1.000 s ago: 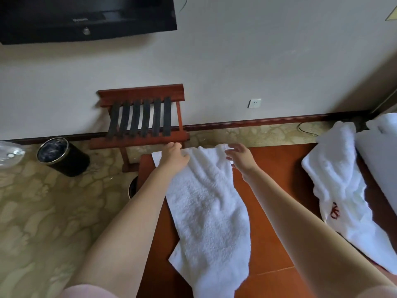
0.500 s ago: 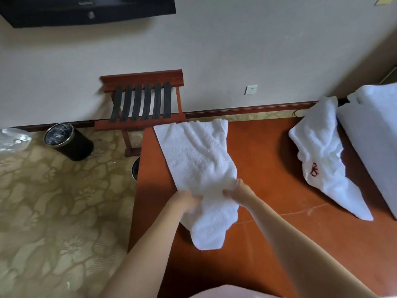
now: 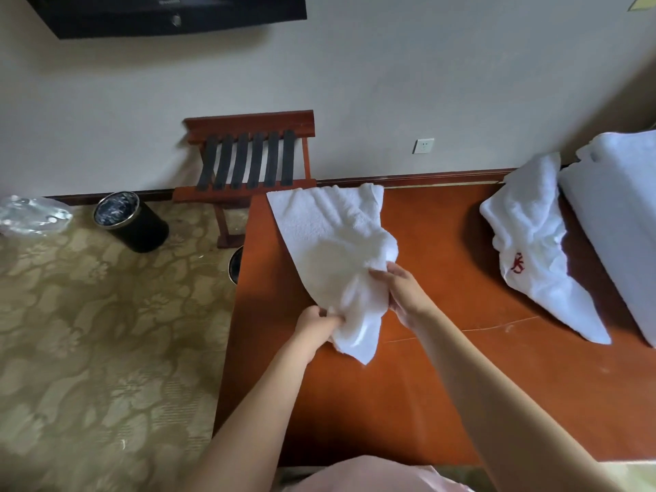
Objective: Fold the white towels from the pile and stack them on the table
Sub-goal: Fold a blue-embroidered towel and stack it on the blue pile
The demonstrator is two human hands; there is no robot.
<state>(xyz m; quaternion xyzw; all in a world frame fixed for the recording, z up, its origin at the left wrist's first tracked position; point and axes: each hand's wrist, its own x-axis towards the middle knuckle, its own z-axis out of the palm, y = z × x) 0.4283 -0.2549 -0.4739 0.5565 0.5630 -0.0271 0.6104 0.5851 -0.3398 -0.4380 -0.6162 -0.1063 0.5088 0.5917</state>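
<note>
- White terry towel: far end spread flat on the far-left corner of the table; near end lifted and bunched between both hands.
- Left hand: fingers curled tight into the towel's near-left edge, gripping it.
- Right hand: thumb and fingers closed on the bunched right-hand fold, pinching it.
- Table: red-brown, polished, with a thin pale scratch across the top.
- Second white towel: crumpled, bears a red embroidered mark, lies at the far right of the table, well apart from the first.
- White pile: bulky, at the table's right edge, touching the second towel.
- Luggage rack: red wood, black straps, against the wall.
- Black bin: on the patterned carpet, left of the rack.
</note>
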